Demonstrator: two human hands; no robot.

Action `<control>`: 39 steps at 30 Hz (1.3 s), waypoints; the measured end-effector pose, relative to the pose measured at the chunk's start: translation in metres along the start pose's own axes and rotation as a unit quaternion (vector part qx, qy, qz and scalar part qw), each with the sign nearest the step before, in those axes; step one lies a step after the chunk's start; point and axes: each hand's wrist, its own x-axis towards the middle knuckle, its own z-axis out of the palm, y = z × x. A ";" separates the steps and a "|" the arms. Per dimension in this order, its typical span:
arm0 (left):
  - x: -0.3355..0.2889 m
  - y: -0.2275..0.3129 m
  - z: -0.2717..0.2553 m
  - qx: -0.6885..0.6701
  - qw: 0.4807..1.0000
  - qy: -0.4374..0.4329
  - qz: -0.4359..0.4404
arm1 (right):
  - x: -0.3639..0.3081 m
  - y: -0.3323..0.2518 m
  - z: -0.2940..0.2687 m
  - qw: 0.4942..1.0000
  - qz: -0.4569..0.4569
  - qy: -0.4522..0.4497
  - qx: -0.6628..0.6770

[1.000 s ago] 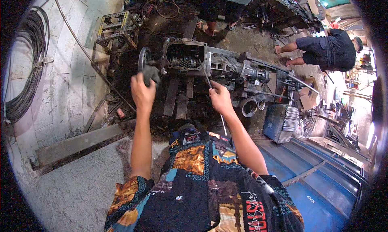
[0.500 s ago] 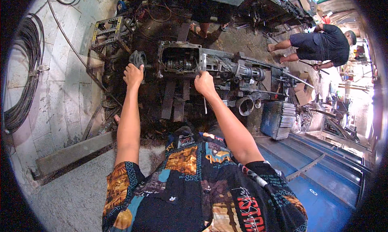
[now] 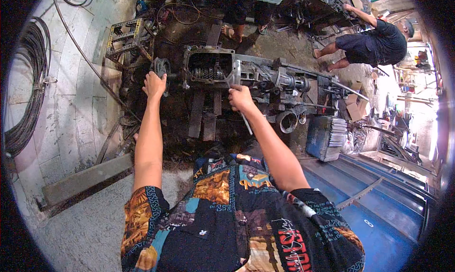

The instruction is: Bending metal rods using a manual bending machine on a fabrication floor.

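An uncovered gearbox housing [image 3: 233, 58] lies ahead of me, with metal gears [image 3: 208, 73] visible inside its rectangular opening. Off its left end sits a dark grooved pulley [image 3: 162, 66]. My left hand [image 3: 155, 86] is closed over the near edge of that pulley, thumb on the right side. At the housing's near right corner, my right hand [image 3: 241, 99] is wrapped around a thin metal rod [image 3: 248, 125]. The rod's lower end sticks out below the fist, and its upper end leans toward the housing flange.
To the right, a long shaft assembly [image 3: 284, 82] continues from the gearbox. A co-worker [image 3: 379, 44] bends at the far right; another person's feet [image 3: 232, 33] stand beyond the housing. A blue finned block [image 3: 326, 138], blue metal panels [image 3: 374, 215] and a wooden beam [image 3: 87, 179] lie nearer.
The rod in my right hand has tilted, its lower end swinging right. My left hand and the pulley have shifted slightly left. The co-worker has raised an arm toward the far bench.
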 end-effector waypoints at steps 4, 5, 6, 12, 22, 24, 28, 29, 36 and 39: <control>-0.002 0.002 0.004 -0.012 0.999 0.030 0.026 | -0.004 0.000 0.014 0.984 0.042 -0.051 0.164; -0.003 0.001 0.006 -0.009 0.999 0.034 0.027 | -0.003 -0.006 0.016 0.969 0.076 -0.050 0.230; -0.005 0.000 0.007 -0.006 0.999 0.037 0.027 | -0.004 -0.010 0.018 0.948 0.110 -0.050 0.295; -0.012 0.000 0.013 0.010 0.995 0.085 0.045 | 0.011 -0.012 0.031 0.847 0.149 -0.106 0.499; 0.028 0.021 -0.016 0.063 0.997 -0.036 0.023 | 0.002 -0.010 0.060 0.848 0.095 -0.035 0.521; 0.029 0.023 -0.017 0.068 0.996 -0.055 0.019 | -0.009 -0.015 0.051 0.938 0.068 0.043 0.336; 0.019 0.016 -0.008 0.067 0.998 -0.012 0.018 | 0.000 -0.009 0.031 0.992 -0.045 0.114 0.016; 0.017 0.017 -0.007 0.067 0.998 -0.010 0.020 | 0.005 -0.011 0.029 0.986 -0.070 0.136 -0.067; 0.013 -0.001 0.013 0.059 0.996 0.049 0.036 | 0.026 -0.006 0.019 0.979 -0.092 0.103 -0.153; 0.008 0.006 0.012 0.061 0.995 0.072 0.045 | 0.031 -0.006 0.010 0.979 -0.071 0.080 -0.174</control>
